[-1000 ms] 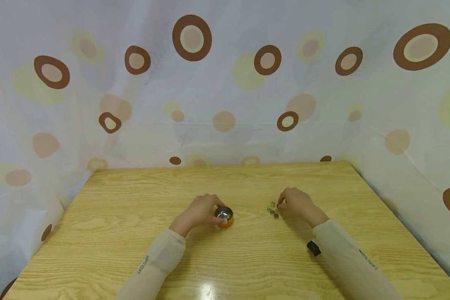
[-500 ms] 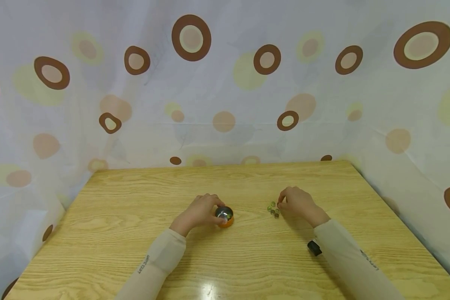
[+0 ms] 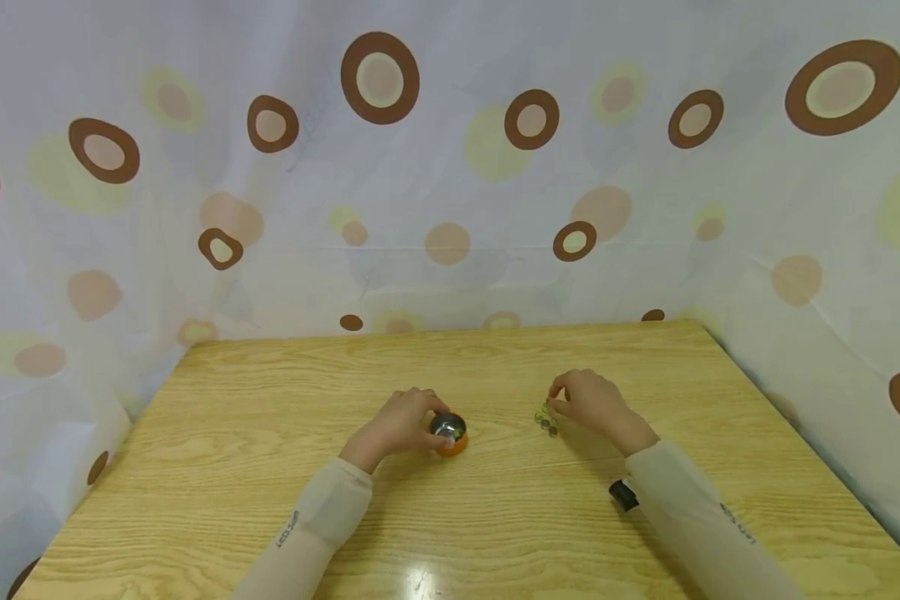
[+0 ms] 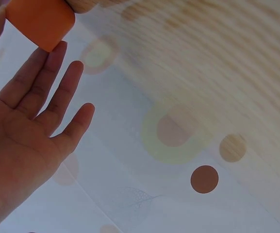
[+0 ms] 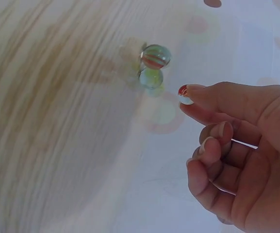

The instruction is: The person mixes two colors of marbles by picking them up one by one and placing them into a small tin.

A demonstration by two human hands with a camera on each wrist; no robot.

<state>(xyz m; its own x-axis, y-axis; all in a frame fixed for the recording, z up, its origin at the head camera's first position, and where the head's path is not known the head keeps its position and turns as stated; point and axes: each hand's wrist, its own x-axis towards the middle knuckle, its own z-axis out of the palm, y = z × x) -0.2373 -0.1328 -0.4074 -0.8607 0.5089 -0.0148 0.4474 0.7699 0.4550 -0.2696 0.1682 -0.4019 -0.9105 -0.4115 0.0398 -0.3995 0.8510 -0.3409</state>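
Fingers of the right hand [image 3: 592, 404] pinch a marble [image 5: 185, 94] near other marbles [image 5: 155, 57]; the left hand [image 3: 399, 423] grips a bowl [image 3: 456, 447], farther from the right edge of the desk [image 3: 495, 533].

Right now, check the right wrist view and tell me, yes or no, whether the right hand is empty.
No, the right hand pinches a red-and-white marble between thumb and finger.

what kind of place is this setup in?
Probably a makeshift recording booth rather than a lived-in room: a wood-grain table enclosed by a circle-print white sheet, with a small orange bowl and a few glass marbles on it.
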